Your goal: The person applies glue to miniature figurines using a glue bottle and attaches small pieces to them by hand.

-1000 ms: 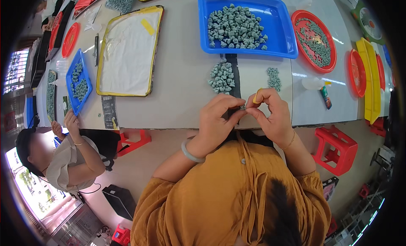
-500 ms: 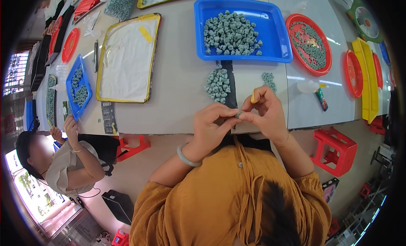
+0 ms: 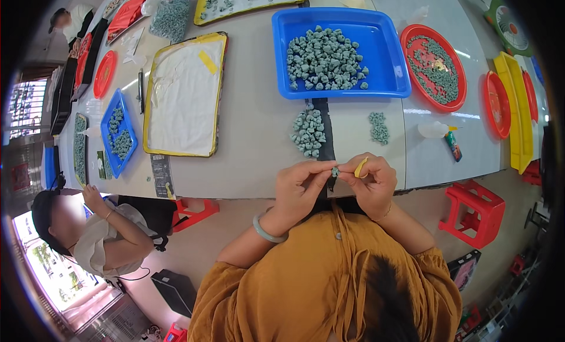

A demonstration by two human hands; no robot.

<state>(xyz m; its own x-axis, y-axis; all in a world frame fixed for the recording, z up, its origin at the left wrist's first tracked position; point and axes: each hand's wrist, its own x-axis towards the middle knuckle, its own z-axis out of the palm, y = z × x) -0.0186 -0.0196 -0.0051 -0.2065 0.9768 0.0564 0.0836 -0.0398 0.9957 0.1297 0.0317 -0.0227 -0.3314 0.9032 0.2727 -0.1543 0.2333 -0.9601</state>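
Observation:
A small grey-green piece (image 3: pixel 335 172), like a bead or little stone, sits between the fingertips of both hands at the table's near edge. My left hand (image 3: pixel 299 189) pinches it with thumb and forefinger; a pale green bangle circles that wrist. From the other side my right hand (image 3: pixel 376 186) closes thumb and fingertip on it, and a yellow cover (image 3: pixel 361 167) wraps one of its fingers. Just beyond lie a heap of larger grey-green pieces (image 3: pixel 309 134) and, to the right, a heap of smaller ones (image 3: pixel 378 128).
Behind the heaps stands a blue tray (image 3: pixel 385 62) of pieces, beside a red round tray (image 3: pixel 461 86). A clear bottle (image 3: pixel 432 130) and a small tube (image 3: pixel 452 146) lie right. At left are a yellow-edged white board (image 3: pixel 182 101) and a co-worker (image 3: pixel 118 230). A red stool (image 3: pixel 474 212) stands right.
The table appears lower in the picture. My hands have tilted so the small piece shows more openly between the fingertips. The co-worker's hands have shifted.

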